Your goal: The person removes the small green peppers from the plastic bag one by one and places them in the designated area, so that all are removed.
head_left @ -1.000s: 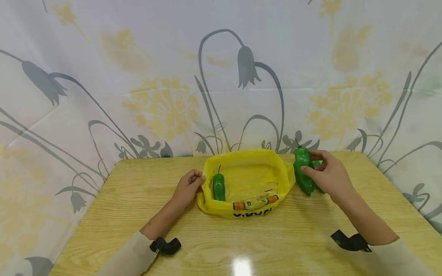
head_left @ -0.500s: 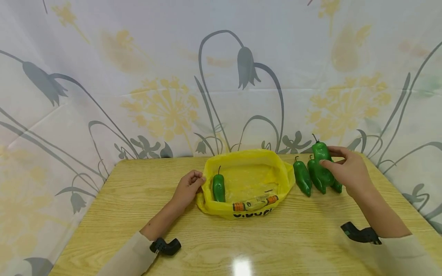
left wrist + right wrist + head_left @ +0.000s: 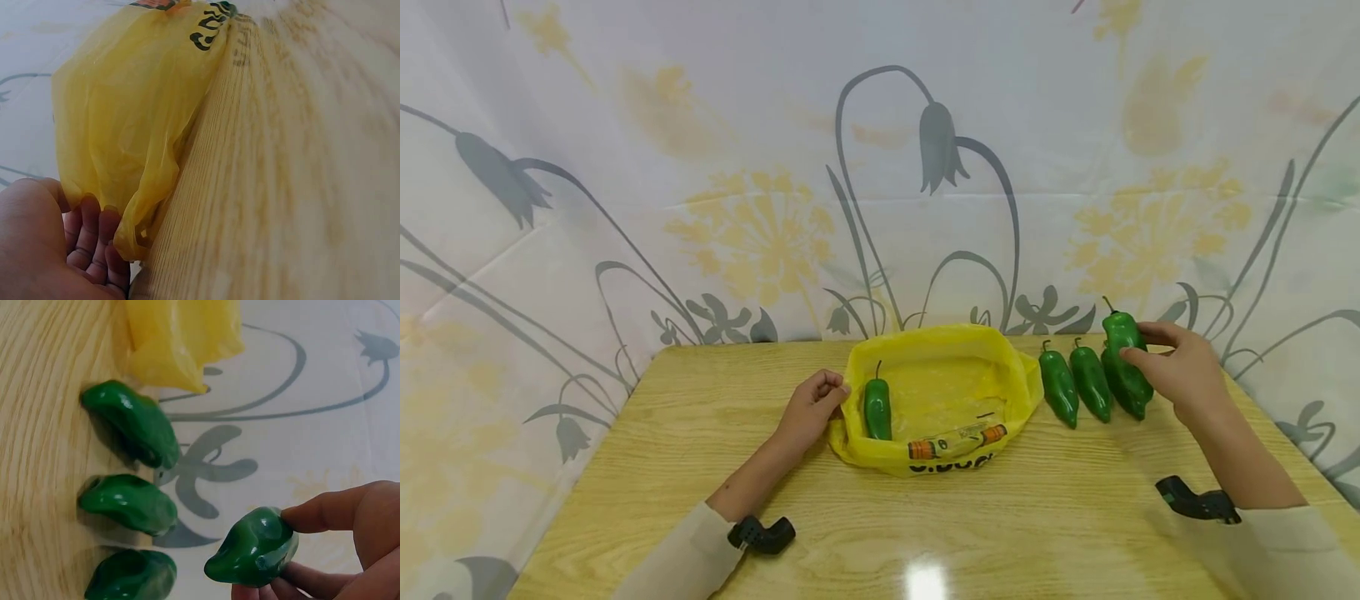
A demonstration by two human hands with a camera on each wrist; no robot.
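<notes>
My left hand [image 3: 811, 406] pinches the left edge of a yellow plastic bag [image 3: 934, 339], its mouth spread wide on the table. Inside the bag, toward its left end, lies a green pepper [image 3: 876, 407] with a thin stem. Thumb and fingers of my right hand [image 3: 1183, 367] grip another green pepper [image 3: 256, 547], raised off the table. In the head view it overlaps the rightmost of three peppers lying in a row: a pepper [image 3: 1059, 387] beside the bag, a middle pepper [image 3: 1091, 385] and a right pepper [image 3: 132, 578].
The wooden table [image 3: 865, 533] extends in front of the bag and to both sides. Behind its back edge hangs a pale cloth [image 3: 880, 167] printed with flowers. Black wrist cameras are strapped to both forearms.
My right hand has moved right with its pepper, from beside the bag to over the rightmost pepper, uncovering the row on the table. My left hand stays at the bag's edge.
</notes>
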